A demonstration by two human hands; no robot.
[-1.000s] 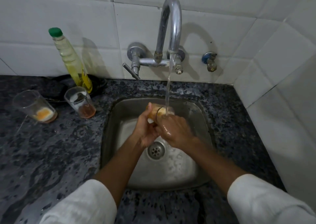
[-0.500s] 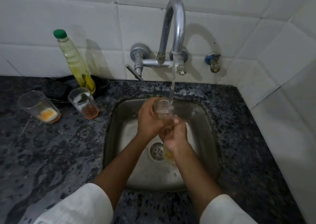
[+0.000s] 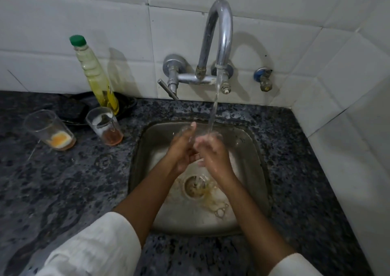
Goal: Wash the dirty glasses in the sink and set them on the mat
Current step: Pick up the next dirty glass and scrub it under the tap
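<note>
Both my hands meet over the steel sink (image 3: 251, 149), under the running stream from the tap (image 3: 219, 43). My left hand (image 3: 180, 149) and my right hand (image 3: 214, 152) close around a clear glass (image 3: 197, 135), which is blurred and mostly hidden between them. Water hits the glass and my right fingers. Brownish water runs toward the drain (image 3: 196, 186). Two dirty glasses stand on the counter to the left: one with orange-yellow residue (image 3: 50, 130) and one with brown residue (image 3: 104, 126).
A dish soap bottle with a green cap (image 3: 95, 75) leans against the tiled wall behind the dirty glasses. A dark flat object (image 3: 72, 110) lies under it. The speckled dark stone counter (image 3: 63, 180) surrounds the sink; tiled walls close the back and right.
My hands have shifted on the glass under the stream, and the right hand has come up beside the left. The orange liquid has gone from the glass, and brownish water now lies around the drain.
</note>
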